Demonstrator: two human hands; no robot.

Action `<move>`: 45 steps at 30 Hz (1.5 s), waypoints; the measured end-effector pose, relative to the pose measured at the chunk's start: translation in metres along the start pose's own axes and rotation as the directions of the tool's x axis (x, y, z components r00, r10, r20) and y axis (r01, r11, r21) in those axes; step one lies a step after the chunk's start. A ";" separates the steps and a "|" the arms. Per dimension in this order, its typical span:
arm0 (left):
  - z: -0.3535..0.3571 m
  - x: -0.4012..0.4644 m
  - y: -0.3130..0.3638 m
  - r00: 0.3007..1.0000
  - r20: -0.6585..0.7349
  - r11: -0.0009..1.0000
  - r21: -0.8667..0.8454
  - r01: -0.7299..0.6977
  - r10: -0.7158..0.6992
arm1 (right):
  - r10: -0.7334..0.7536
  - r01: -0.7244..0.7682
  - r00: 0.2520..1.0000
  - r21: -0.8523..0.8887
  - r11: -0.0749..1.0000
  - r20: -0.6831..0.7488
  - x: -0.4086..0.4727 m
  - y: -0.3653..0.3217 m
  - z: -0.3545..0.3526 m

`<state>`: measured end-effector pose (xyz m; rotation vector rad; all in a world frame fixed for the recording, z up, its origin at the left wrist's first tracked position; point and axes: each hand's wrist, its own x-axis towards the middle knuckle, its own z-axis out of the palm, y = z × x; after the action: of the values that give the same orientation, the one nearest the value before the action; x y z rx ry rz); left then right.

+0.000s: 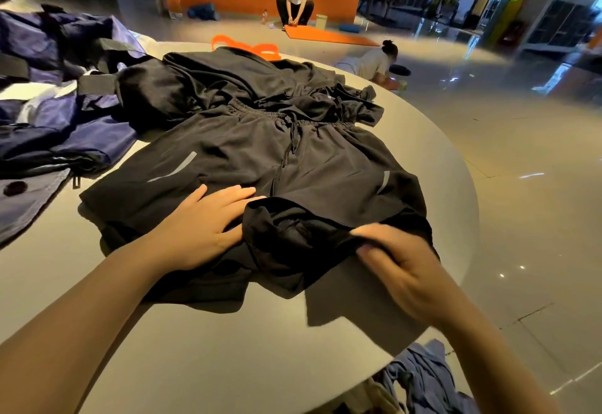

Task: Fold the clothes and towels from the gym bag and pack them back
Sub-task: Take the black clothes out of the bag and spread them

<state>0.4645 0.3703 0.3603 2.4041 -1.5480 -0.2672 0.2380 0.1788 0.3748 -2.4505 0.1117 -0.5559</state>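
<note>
Right hand pinches the black shorts hem at 5 o'clock; waistband lies toward 12. Left hand presses flat, nearer.

The shorts lie mid-table — another garment behind them, touching. The gym bag sits left; more clothes lie below the table's near-right edge.

A round grey table carries black shorts spread flat at its middle. Beyond the shorts lies a heap of black clothes. Left of the shorts sits a navy gym bag, behind them an orange item.
</note>
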 end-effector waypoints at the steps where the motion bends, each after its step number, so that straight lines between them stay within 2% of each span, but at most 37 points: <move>1: -0.001 -0.002 0.000 1.000 -0.025 0.999 -0.048 -0.005 0.004 | -0.054 0.067 0.991 -0.101 0.993 0.122 -0.005 -0.001 0.003; 3: -0.007 -0.006 -0.002 0.994 -0.106 0.987 -0.158 -0.009 -0.008 | -0.094 0.148 0.964 -0.206 0.967 0.250 -0.015 0.000 0.001; 4: -0.011 -0.010 -0.003 0.987 -0.160 0.982 -0.186 -0.015 -0.015 | -0.078 0.117 0.971 -0.164 0.979 0.226 -0.019 -0.001 -0.004; 5: -0.015 -0.014 -0.002 0.973 -0.231 0.986 -0.165 -0.026 -0.013 | -0.038 0.049 0.989 -0.076 0.996 0.146 -0.023 0.000 -0.010; 7: -0.025 -0.022 0.008 0.911 -0.406 0.998 0.015 -0.068 0.068 | 0.091 -0.087 0.990 0.043 0.995 -0.109 -0.030 0.008 -0.023; 9: -0.030 -0.029 0.029 0.814 -0.504 0.956 0.200 -0.214 0.288 | 0.245 -0.261 0.913 -0.003 0.965 -0.325 -0.032 0.026 -0.032; 11: -0.024 -0.038 0.056 0.716 -0.453 0.845 0.341 -0.412 0.532 | 0.381 -0.422 0.841 -0.025 0.906 -0.384 -0.029 0.043 -0.038; 13: -0.011 -0.042 0.073 0.667 -0.316 0.727 0.442 -0.525 0.674 | 0.444 -0.489 0.810 -0.024 0.872 -0.383 -0.019 0.053 -0.041; 14: -0.003 -0.042 0.074 0.669 -0.254 0.693 0.477 -0.541 0.698 | 0.454 -0.504 0.806 -0.037 0.863 -0.379 -0.012 0.056 -0.041; 16: 0.007 -0.039 0.070 0.725 -0.181 0.693 0.514 -0.506 0.664 | 0.490 -0.548 0.797 -0.079 0.833 -0.353 -0.001 0.063 -0.037; 19: 0.012 -0.033 0.063 0.781 -0.175 0.720 0.546 -0.429 0.599 | 0.533 -0.593 0.755 -0.049 0.804 -0.382 0.006 0.066 -0.034; 23: 0.015 -0.034 0.058 0.780 -0.215 0.742 0.528 -0.414 0.588 | 0.484 -0.537 0.699 0.061 0.842 -0.527 -0.010 0.060 -0.056; 25: 0.016 -0.035 0.056 0.779 -0.230 0.759 0.494 -0.424 0.584 | 0.490 -0.564 0.653 0.060 0.823 -0.578 -0.020 0.061 -0.069; 28: 0.018 -0.043 0.058 0.750 -0.250 0.754 0.471 -0.458 0.612 | 0.582 -0.689 0.641 -0.041 0.724 -0.500 -0.033 0.067 -0.075; 30: 0.014 -0.052 0.062 0.714 -0.365 0.791 0.413 -0.452 0.598 | 0.515 -0.655 0.703 -0.164 0.738 -0.491 -0.038 0.062 -0.067; 32: 0.004 -0.061 0.062 0.701 -0.515 0.870 0.290 -0.398 0.493 | 0.335 -0.479 0.813 -0.221 0.849 -0.477 -0.037 0.038 -0.050; 33: 0.000 -0.065 0.057 0.722 -0.558 0.911 0.219 -0.348 0.410 | 0.269 -0.383 0.868 -0.216 0.898 -0.416 -0.035 0.024 -0.039; 35: -0.006 -0.072 0.041 0.826 -0.524 0.978 0.105 -0.181 0.209 | 0.247 -0.287 0.944 -0.178 0.941 -0.217 -0.029 0.000 -0.014; 37: -0.007 -0.081 0.022 0.925 -0.379 0.998 0.069 -0.010 0.036 | 0.300 -0.300 0.953 -0.247 0.922 -0.038 -0.022 -0.005 0.004; 39: -0.003 -0.093 0.010 0.965 -0.257 0.997 0.045 0.064 -0.050 | 0.312 -0.284 0.950 -0.363 0.887 0.017 -0.015 0.003 0.007; 42: 0.004 -0.107 0.021 0.983 -0.183 0.999 -0.047 0.010 -0.019 | 0.268 -0.297 0.954 -0.282 0.912 -0.136 -0.007 0.029 -0.007; 45: 0.013 -0.111 0.045 0.984 -0.132 0.987 -0.093 -0.129 0.117 | 0.421 -0.469 0.880 -0.253 0.847 -0.221 -0.004 0.052 -0.032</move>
<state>0.3754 0.4523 0.3633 2.1938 -1.5787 -0.1608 0.2236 0.1200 0.3660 -2.5366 0.8710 -0.5485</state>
